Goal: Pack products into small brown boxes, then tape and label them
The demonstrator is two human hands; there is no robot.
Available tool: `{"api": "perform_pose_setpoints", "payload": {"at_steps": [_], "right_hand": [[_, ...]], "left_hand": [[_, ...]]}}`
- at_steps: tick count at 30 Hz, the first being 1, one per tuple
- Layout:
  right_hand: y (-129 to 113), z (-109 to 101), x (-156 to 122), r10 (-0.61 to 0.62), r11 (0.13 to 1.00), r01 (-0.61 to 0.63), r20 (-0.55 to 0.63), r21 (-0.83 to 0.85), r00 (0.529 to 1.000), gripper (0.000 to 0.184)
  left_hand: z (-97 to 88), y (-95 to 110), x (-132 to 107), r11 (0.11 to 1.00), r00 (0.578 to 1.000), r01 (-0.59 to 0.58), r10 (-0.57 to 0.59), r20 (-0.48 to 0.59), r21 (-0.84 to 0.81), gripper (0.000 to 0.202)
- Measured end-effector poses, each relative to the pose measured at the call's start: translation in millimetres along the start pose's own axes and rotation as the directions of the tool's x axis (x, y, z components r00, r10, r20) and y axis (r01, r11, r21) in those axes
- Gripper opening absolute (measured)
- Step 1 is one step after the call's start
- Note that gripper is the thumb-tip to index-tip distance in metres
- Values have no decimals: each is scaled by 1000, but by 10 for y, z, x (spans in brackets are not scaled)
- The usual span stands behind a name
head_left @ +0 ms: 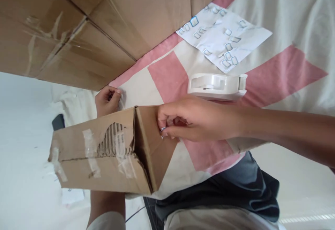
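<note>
A small brown cardboard box (78, 146), patched with clear tape and torn on one face, lies across my left forearm. Beyond its far edge, my left hand (108, 99) is closed in a pinch on what looks like a piece of clear tape (122, 99). My right hand (183, 120) pinches a small white sticker (163, 131) with a blue edge at the box's end flap; most of the sticker is hidden by the fingers. Just past my right wrist stands a white tape dispenser (217, 85). A white sheet (214, 50) bearing several blue-edged stickers lies farther back.
Large taped cartons (157, 17) stand along the far left side. Underneath is a white and pink cloth (285, 73). A dark object (58, 122) and a white paper (73, 196) are at the left. My legs in dark clothing (235, 184) show at the bottom.
</note>
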State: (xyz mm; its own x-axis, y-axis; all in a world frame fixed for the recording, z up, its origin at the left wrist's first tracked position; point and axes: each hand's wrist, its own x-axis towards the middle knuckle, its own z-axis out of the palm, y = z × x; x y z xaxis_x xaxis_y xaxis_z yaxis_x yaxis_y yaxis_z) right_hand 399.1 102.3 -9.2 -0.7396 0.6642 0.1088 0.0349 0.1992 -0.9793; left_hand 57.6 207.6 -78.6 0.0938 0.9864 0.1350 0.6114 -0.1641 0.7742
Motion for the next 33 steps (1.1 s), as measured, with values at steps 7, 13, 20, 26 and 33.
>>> {"api": "perform_pose_setpoints", "payload": {"at_steps": [7, 13, 20, 26, 33], "right_hand": [[82, 86, 18, 10, 980, -13, 16, 199, 1000, 11], [141, 85, 15, -5, 944, -15, 58, 330, 998, 12], [180, 60, 23, -43, 918, -16, 139, 396, 989, 13], [185, 58, 22, -71, 939, 18, 141, 344, 987, 12], [167, 92, 23, -42, 952, 4, 119, 305, 992, 11]], "left_hand": [[-33, -73, 12, 994, 993, -106, 107, -40, 21, 17], [-33, -55, -2, 995, 994, -101, 102, -34, 22, 20], [-29, -49, -5, 995, 994, -99, 100, -42, 23, 20], [-30, -37, -4, 995, 994, -93, 95, -45, 28, 19], [-26, -46, 1, 994, 993, -104, 105, -53, 32, 16]]}}
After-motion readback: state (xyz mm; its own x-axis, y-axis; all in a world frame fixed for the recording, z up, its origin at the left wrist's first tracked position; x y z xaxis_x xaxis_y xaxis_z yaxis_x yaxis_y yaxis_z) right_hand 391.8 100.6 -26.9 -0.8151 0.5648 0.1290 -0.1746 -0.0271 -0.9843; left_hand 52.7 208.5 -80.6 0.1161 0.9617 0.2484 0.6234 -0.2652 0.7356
